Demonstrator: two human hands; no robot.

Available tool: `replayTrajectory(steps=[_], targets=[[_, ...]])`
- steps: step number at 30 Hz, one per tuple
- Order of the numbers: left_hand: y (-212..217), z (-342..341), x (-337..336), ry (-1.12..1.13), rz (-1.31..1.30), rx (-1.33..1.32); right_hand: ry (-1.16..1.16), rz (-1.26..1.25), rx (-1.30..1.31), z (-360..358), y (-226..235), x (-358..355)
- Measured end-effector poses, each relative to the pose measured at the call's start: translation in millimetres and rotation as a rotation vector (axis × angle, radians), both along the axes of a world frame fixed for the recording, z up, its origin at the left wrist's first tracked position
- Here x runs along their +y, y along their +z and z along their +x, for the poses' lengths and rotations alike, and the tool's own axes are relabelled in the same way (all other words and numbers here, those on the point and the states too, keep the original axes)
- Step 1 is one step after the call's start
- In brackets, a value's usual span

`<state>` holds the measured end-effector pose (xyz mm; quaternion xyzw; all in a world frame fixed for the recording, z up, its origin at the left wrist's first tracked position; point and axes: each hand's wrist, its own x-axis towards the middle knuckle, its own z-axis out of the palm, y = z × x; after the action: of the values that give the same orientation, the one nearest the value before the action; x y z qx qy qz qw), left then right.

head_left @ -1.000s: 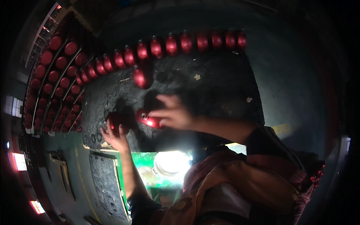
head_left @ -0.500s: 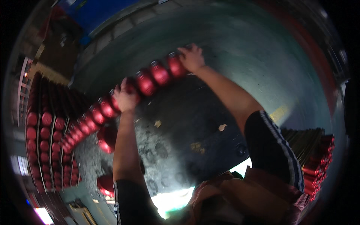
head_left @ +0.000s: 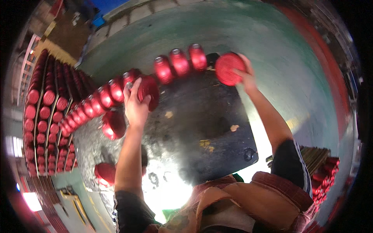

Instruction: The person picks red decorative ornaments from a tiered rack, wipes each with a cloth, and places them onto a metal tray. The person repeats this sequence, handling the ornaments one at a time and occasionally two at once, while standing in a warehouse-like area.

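My right hand (head_left: 246,73) is closed round a red metal bottle (head_left: 230,69), lifted at the table's far right with its round base toward me. My left hand (head_left: 136,103) grips another red metal bottle (head_left: 148,92), tilted so its base partly shows, beside the row. Between my hands, several red bottles (head_left: 179,63) with short silver necks stand along the far edge of the black table (head_left: 194,128). The row of red bottles (head_left: 104,96) carries on to the left of my left hand.
Two more red bottles (head_left: 113,125) sit nearer on the table's left side. A tall stack of red bottles (head_left: 44,112) with thin dividers stands at the left. Another stack with red ends (head_left: 324,176) is at the lower right. Green floor (head_left: 272,50) lies beyond the table.
My right hand has moved right, taking an end bottle out of the row and turning its base toward me. My left hand has drawn a bottle from the row, leaving a gap.
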<state>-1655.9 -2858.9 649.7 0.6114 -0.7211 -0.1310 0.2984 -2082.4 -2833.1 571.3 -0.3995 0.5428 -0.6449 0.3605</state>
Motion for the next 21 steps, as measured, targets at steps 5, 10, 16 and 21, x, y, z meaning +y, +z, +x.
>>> replayTrajectory(steps=[5, 10, 16, 21], targets=[[77, 92, 172, 0.040, -0.006, 0.946, 0.187, -0.004, -0.447, 42, 50, 141], [62, 152, 363, 0.183, 0.002, 1.988, 0.583, 0.282, -0.981, 207, 65, 264], [-20, 191, 565, 0.454, -0.043, 2.319, 1.026, 0.718, -1.190, 380, 34, 357], [-76, 208, 661, 0.511, -0.159, 2.497, 1.159, 1.106, -1.571, 467, 6, 397]])
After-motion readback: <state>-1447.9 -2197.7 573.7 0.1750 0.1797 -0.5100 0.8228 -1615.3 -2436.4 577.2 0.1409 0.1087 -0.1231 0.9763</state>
